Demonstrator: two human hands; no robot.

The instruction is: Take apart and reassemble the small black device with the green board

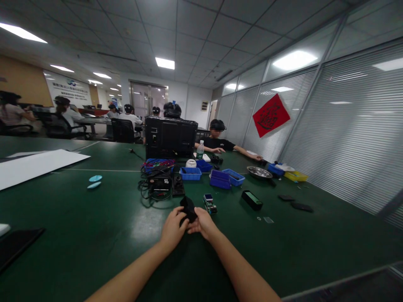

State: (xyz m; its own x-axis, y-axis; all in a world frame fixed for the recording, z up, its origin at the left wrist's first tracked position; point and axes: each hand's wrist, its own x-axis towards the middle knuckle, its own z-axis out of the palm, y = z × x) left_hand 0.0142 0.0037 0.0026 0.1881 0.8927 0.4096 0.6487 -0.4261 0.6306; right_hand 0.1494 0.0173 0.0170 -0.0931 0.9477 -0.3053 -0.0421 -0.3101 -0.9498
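Between my two hands, just above the green table (119, 251), is a small black box-like housing (188, 208). My left hand (173, 226) grips it from the left side, fingers curled over its front. From the right, my right hand (203, 223) holds the same housing by its edge, with the thumb on top. Right behind my right hand lies a small circuit board module (209, 204) with a little screen. Farther right rests a black oblong case (252, 200) with a green board inside. Near that case are a small white ring (259, 218) and a clear flat piece (268, 219).
A black power unit (160, 183) with tangled cables stands ahead, before a large black monitor back (171, 136). Blue bins (190, 173), a bottle (200, 150) and a metal pan (259, 172) stand behind. Across the table sits a co-worker (217, 140). Flat black pieces (302, 207) lie right.
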